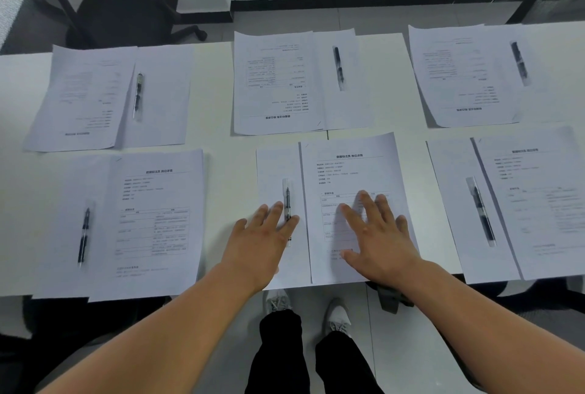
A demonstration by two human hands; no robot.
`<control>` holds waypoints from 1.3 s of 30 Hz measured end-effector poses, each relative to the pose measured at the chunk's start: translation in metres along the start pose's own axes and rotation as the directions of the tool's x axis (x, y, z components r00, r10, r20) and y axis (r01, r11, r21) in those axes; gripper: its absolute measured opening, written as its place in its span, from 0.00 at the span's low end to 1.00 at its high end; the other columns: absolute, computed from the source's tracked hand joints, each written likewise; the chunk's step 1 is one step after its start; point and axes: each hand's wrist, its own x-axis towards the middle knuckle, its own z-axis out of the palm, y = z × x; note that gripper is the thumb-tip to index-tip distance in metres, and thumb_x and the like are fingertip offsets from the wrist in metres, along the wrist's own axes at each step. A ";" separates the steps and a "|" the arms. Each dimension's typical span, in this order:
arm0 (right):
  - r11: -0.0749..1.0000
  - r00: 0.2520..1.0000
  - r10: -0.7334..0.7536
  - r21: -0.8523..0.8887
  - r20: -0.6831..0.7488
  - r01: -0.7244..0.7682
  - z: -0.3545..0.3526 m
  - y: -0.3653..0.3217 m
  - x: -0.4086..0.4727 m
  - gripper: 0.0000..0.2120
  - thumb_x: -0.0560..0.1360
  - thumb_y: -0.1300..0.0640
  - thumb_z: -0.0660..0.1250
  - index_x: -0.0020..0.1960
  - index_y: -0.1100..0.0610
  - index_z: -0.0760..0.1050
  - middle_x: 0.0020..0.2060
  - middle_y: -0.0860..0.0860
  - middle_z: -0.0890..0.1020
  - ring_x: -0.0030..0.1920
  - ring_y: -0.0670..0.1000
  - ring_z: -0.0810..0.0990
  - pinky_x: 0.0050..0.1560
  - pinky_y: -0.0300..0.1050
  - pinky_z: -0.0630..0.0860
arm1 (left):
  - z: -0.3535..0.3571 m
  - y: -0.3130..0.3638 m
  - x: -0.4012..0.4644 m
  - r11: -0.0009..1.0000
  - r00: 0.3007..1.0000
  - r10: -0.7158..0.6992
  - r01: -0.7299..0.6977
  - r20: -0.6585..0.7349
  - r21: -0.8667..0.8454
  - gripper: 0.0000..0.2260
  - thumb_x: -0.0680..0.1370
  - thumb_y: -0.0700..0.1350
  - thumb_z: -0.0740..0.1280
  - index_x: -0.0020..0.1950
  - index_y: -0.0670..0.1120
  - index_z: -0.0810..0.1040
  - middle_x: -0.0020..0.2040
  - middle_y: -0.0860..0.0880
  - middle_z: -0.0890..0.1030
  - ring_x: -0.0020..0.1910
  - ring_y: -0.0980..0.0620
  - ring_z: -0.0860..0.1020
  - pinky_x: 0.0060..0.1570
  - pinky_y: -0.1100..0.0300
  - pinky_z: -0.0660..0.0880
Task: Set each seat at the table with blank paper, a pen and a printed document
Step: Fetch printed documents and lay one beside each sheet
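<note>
White printed document [351, 191] lies flat under the straight, spread fingers of the right hand [376, 235], which press it down, probably to square it at the seat. Just left of it, the left hand [262, 235] rests flat, fingers straight, on the blank white sheet [272, 168]; its fingertips [292, 219] touch the clear-barrelled black pen [287, 200], seemingly steadying it so it cannot roll. Neither hand grips anything. Beyond the fingertips, the white table [218, 83] carries more complete-looking sets.

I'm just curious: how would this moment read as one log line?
left hand: flat on pen | right hand: flat on printed document | table: six sets
</note>
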 end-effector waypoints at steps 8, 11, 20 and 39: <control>1.000 1.000 -0.006 0.004 0.006 0.006 0.001 0.001 -0.001 0.44 0.82 0.35 0.63 0.86 0.42 0.39 0.86 0.53 0.34 0.85 0.64 0.34 0.81 0.73 0.50 | 0.001 0.000 0.000 1.000 1.000 -0.006 0.006 0.014 0.007 0.48 0.81 0.49 0.75 0.88 0.55 0.42 0.89 0.45 0.41 0.89 0.41 0.46 0.82 0.40 0.62; 1.000 1.000 -0.009 0.001 0.000 0.009 0.001 0.001 -0.001 0.44 0.81 0.36 0.64 0.86 0.43 0.40 0.86 0.54 0.34 0.85 0.64 0.35 0.81 0.73 0.51 | -0.001 0.001 0.001 1.000 1.000 -0.007 0.007 0.013 0.010 0.48 0.81 0.50 0.75 0.89 0.55 0.43 0.90 0.45 0.42 0.89 0.41 0.48 0.82 0.40 0.62; 1.000 1.000 -0.024 0.005 -0.002 0.024 -0.018 -0.001 -0.013 0.45 0.82 0.34 0.62 0.87 0.44 0.38 0.86 0.53 0.35 0.86 0.62 0.33 0.83 0.71 0.45 | -0.023 0.001 -0.009 0.996 0.998 -0.049 0.051 0.027 -0.073 0.47 0.82 0.53 0.75 0.89 0.57 0.45 0.90 0.46 0.43 0.89 0.43 0.48 0.84 0.41 0.59; 0.989 0.981 -0.146 -0.041 -0.131 0.142 -0.098 -0.013 -0.061 0.40 0.84 0.35 0.58 0.88 0.48 0.44 0.88 0.52 0.46 0.87 0.59 0.41 0.86 0.66 0.47 | -0.107 0.034 -0.074 0.967 0.964 -0.236 0.221 -0.124 -0.127 0.37 0.85 0.63 0.63 0.89 0.58 0.48 0.90 0.48 0.46 0.89 0.44 0.48 0.84 0.35 0.54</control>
